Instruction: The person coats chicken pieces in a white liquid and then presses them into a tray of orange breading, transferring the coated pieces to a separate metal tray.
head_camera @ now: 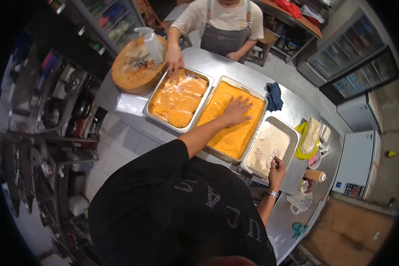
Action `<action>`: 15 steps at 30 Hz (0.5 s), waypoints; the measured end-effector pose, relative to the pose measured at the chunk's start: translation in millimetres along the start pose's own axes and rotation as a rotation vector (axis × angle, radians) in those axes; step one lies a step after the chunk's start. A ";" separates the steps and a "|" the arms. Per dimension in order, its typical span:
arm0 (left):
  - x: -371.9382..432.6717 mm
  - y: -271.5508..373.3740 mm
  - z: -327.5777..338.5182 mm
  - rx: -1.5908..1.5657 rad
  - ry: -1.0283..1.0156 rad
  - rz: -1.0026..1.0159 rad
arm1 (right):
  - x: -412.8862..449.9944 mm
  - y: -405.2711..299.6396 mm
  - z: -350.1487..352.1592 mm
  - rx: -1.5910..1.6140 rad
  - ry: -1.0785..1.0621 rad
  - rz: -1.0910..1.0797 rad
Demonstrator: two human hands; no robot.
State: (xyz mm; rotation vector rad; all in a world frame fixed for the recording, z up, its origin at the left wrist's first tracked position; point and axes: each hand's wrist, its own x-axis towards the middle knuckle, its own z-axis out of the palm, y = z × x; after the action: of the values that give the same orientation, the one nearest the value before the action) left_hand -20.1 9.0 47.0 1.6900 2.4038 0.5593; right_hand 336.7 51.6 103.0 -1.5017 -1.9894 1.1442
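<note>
My left hand [237,112] rests palm down, fingers spread, on the orange breadcrumbs [224,139] that fill the middle metal tray [264,99]. Over the right-hand metal tray [295,133], my right hand [277,172] has its fingertips bunched at the surface of a creamy white batter [264,139]. Pale pieces of what looks like meat [258,153] lie partly sunk in that batter. One such piece touches or lies just beside my right fingertips; whether they grip it is unclear. Left of the crumbs, another metal tray [156,118] holds crumb-coated pieces [173,103] under clear plastic film.
Across the steel table [199,56], a co-worker's hand [175,60] reaches to the coated pieces. A round wooden chopping block [133,74] carries a white plastic container [154,46]. A dark cloth [274,96], a yellow plate [301,154], a sauce bottle [315,175] and a clear jug [299,202] stand rightward.
</note>
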 end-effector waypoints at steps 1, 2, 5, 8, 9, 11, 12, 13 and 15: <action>-2.1 1.5 4.2 0.061 -0.021 0.052 | 1.7 -0.1 -0.1 -0.011 -0.020 -0.016; -2.1 0.5 7.0 0.057 -0.011 0.027 | 4.2 -0.5 0.9 -0.025 -0.019 -0.005; -1.1 1.3 10.5 0.106 -0.100 0.039 | 8.6 -0.1 2.6 -0.068 -0.026 0.016; 1.8 2.8 12.8 0.144 -0.103 0.053 | 13.1 3.9 2.7 -0.107 -0.041 0.029; 1.6 3.6 9.6 0.130 -0.114 0.046 | 18.3 7.3 4.0 -0.106 -0.030 0.017; -1.2 5.5 9.3 0.110 -0.124 0.052 | 18.6 10.8 8.2 -0.087 -0.040 0.063; -4.4 6.2 11.2 0.104 -0.114 0.043 | 18.7 11.0 9.5 -0.078 -0.036 0.035; -2.6 5.9 10.7 0.102 -0.098 0.037 | 20.0 11.5 10.7 -0.076 -0.017 0.036; -1.5 6.6 9.0 0.104 -0.102 0.048 | 17.9 13.5 12.7 -0.155 -0.039 0.045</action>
State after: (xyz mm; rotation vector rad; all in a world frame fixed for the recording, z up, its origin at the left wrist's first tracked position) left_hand -10.8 11.5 41.2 1.7754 2.3647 0.3507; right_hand 329.4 64.7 82.0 -1.6195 -2.1228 1.0656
